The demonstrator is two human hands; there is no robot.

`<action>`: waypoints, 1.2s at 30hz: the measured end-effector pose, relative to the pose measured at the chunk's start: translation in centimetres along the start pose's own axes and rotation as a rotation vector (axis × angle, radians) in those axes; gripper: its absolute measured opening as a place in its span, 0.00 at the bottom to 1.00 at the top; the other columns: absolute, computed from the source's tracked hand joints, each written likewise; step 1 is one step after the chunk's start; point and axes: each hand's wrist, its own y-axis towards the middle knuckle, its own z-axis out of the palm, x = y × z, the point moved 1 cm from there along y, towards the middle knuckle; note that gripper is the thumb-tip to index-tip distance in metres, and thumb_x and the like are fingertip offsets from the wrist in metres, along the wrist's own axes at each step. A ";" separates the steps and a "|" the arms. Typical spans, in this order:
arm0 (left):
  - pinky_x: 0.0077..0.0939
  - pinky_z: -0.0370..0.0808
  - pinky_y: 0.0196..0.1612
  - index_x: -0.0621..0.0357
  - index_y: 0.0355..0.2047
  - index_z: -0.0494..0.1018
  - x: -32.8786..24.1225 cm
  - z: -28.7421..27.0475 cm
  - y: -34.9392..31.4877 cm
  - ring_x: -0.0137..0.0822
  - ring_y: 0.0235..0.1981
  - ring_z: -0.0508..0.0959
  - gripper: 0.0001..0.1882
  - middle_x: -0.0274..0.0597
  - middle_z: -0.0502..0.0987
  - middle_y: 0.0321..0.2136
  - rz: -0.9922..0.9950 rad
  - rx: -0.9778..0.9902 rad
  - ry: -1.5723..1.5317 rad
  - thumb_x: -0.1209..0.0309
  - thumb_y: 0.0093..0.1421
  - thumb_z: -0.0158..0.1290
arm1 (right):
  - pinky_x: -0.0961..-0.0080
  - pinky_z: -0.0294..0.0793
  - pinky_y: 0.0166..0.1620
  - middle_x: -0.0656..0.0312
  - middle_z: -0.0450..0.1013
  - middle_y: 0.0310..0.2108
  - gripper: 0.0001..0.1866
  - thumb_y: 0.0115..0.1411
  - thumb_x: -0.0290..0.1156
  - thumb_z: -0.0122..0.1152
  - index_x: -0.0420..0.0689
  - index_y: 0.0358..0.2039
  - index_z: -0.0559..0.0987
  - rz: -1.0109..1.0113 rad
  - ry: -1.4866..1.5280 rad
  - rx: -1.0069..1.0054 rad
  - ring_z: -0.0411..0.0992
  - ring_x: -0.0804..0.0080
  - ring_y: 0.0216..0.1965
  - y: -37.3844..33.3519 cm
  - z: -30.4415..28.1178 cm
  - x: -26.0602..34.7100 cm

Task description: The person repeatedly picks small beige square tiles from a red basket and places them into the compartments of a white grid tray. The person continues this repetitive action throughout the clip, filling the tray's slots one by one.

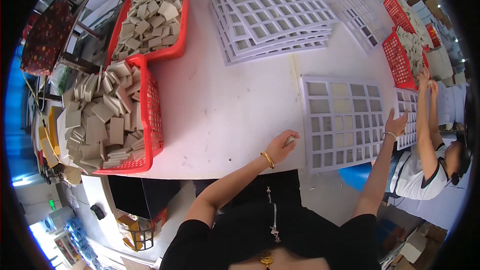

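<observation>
Under my arms is a white grid tray (304,115) with rows of square and rectangular cells, grey to pale beige inside. My left hand (281,147), with a gold bracelet at the wrist, is just left of the tray's edge. Its fingers are closed on a small grey tile (290,140), mostly hidden by the hand. At the tray's right edge is my right hand (396,123), a pale bracelet on its wrist. Its fingers are apart and I see nothing in them.
Two red baskets (154,115) (187,15) heaped with flat grey tiles (106,127) stand at the left. A stack of white grid trays (227,52) lies at the far middle. Another person (425,170) works at the right beside red baskets (397,67) and a grid tray (398,105).
</observation>
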 end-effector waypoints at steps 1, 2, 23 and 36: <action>0.19 0.71 0.22 0.53 0.46 0.69 -0.3 -0.4 0.7 0.23 0.24 0.74 0.11 0.32 0.74 0.28 0.031 -0.082 0.079 0.72 0.63 0.48 | 0.58 0.58 0.61 0.43 0.61 0.58 0.42 0.57 0.57 0.54 0.37 0.61 0.60 -0.025 -0.002 -0.080 0.60 0.47 0.59 0.8 -1.0 0.7; 0.19 0.71 0.22 0.54 0.46 0.69 -0.7 -1.2 1.2 0.23 0.23 0.73 0.11 0.31 0.73 0.27 0.062 -0.167 0.157 0.72 0.63 0.48 | 0.60 0.56 0.63 0.44 0.62 0.58 0.40 0.58 0.53 0.57 0.36 0.60 0.60 -0.090 0.125 -0.106 0.59 0.49 0.61 1.7 -0.1 1.0; 0.20 0.69 0.14 0.53 0.44 0.64 -1.7 -23.5 12.1 0.27 0.20 0.75 0.12 0.38 0.61 0.61 -0.153 -0.771 0.007 0.75 0.59 0.46 | 0.67 0.58 0.62 0.54 0.62 0.59 0.35 0.46 0.15 0.49 0.43 0.58 0.59 0.224 0.905 0.695 0.60 0.65 0.61 -1.3 22.4 28.5; 0.22 0.69 0.13 0.58 0.37 0.63 -1.4 -24.0 -3.8 0.35 0.15 0.75 0.08 0.49 0.65 0.58 -0.223 -0.792 -0.140 0.77 0.56 0.47 | 0.77 0.69 0.49 0.59 0.67 0.49 0.28 0.51 0.22 0.59 0.40 0.54 0.65 0.441 1.302 0.747 0.68 0.72 0.46 -16.6 7.6 20.6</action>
